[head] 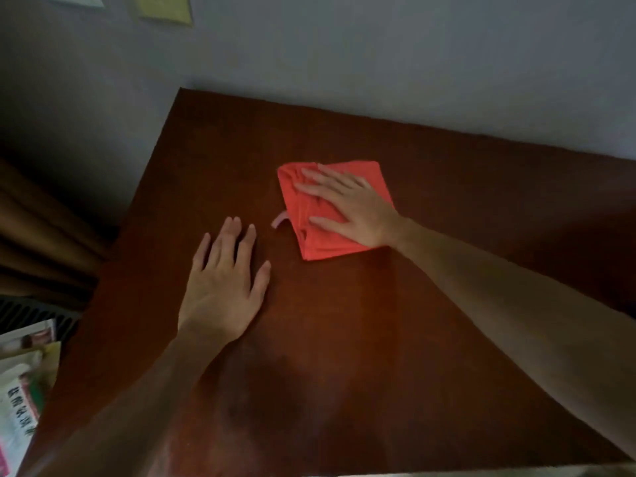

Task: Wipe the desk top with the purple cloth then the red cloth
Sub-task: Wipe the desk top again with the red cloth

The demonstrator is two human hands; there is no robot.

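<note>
Red cloth (335, 215) lies folded mid-desk (447, 304) under my right hand (358, 211), fingers spread flat; my left hand (223, 287) rests open, flat on bare wood nearer left.

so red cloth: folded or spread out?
Folded. The red cloth is a compact square with stacked layers at its near edge, lying on the desk top under the flat right hand.

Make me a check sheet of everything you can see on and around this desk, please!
Surface: brown desk top, mostly bare.
Job's things: folded red cloth, small pink loop at its left edge; purple cloth not seen.
Clutter: nothing seen on the desk.
Grippers: right hand flat on the cloth; left hand flat on bare wood.
Cables: nothing seen.
Surroundings: grey wall, yellow note, curtain, printed papers.
</note>
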